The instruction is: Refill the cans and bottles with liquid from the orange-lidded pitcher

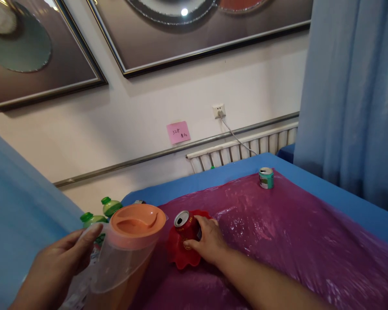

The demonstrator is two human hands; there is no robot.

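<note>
Left grip (pixel 60 260) holds a pitcher (pixel 119 258) of orange liquid (pixel 131 286), right grip (pixel 208 239) a red can (pixel 188 228).

One pitcher (pixel 124 256), one red can (pixel 188 230)

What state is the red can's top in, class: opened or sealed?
Opened: the red can, held in the right hand, shows a dark hole in its silvery top.

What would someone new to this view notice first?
Probably the red can near the centre, gripped by the right hand, in or just above a scalloped red dish on the glossy purple sheet. Next, the orange-lidded pitcher in the left hand, lower left. Large framed pictures fill the top.
</note>
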